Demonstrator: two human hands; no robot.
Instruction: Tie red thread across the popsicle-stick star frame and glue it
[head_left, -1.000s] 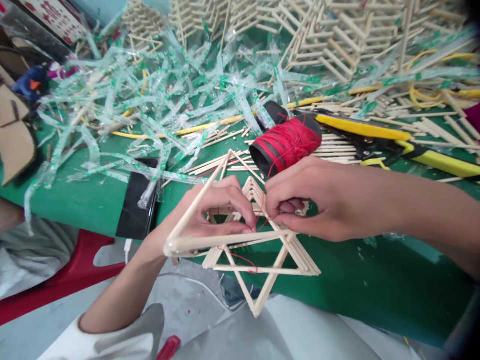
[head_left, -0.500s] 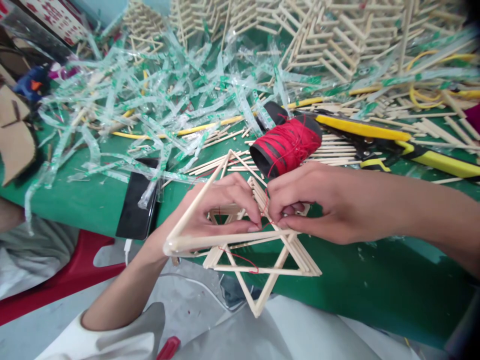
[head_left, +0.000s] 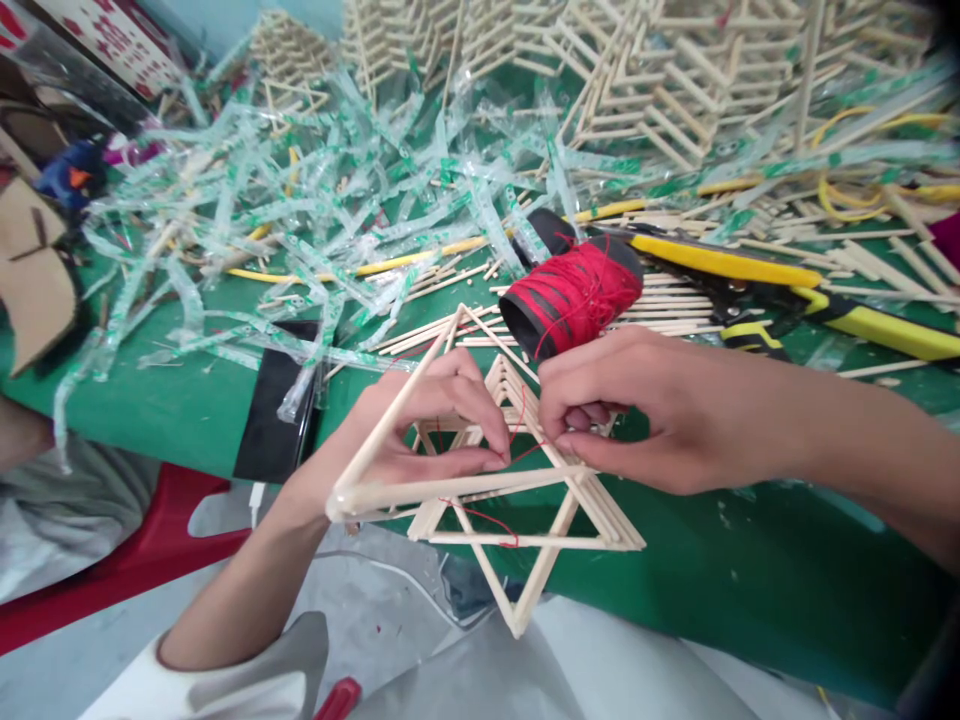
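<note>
A star-shaped frame of thin wooden sticks (head_left: 480,540) lies at the table's near edge, one corner jutting past it. My left hand (head_left: 442,420) reaches inside the frame, thumb and forefinger pinched on a red thread (head_left: 523,450). On the frame's right side my right hand (head_left: 630,410) is closed, its thumb and forefinger pinching the same thread. The thread runs between both hands. Another piece of red thread is knotted round the frame's lower stick. Just behind my right hand lies a dark tube wound with red thread (head_left: 574,295).
Clear green-printed plastic strips (head_left: 315,200) and loose sticks cover the table's middle. Stacked stick frames (head_left: 675,80) stand at the back. Yellow-handled pliers (head_left: 885,325) lie at the right. A black phone (head_left: 274,420) lies at the left near edge, beside a red stool (head_left: 161,540).
My hands have drawn slightly apart, the left moving a little left, and the red thread now stretches between them. The frame has barely shifted.
</note>
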